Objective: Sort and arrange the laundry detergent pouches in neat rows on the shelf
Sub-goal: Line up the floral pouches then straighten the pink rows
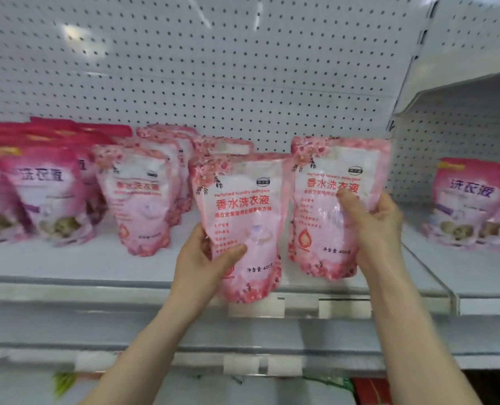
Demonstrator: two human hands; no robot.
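Two pale pink floral detergent pouches stand upright side by side at the front of the white shelf (97, 264). My left hand (205, 258) grips the left pouch (243, 211) at its lower left edge, thumb across the front. My right hand (371, 226) holds the right pouch (330, 200) by its right side, thumb pressed on the front. More of the same pale pouches stand in rows behind and to the left (137, 197). Darker pink pouches with purple print are grouped at the far left (44, 194).
A white pegboard wall (213, 68) backs the shelf. A clear divider (435, 276) ends the shelf on the right; beyond it stands one darker pink pouch (473, 203) on the neighbouring shelf. Price-tag holders run along the shelf's front rail (301, 309). A lower shelf holds other goods.
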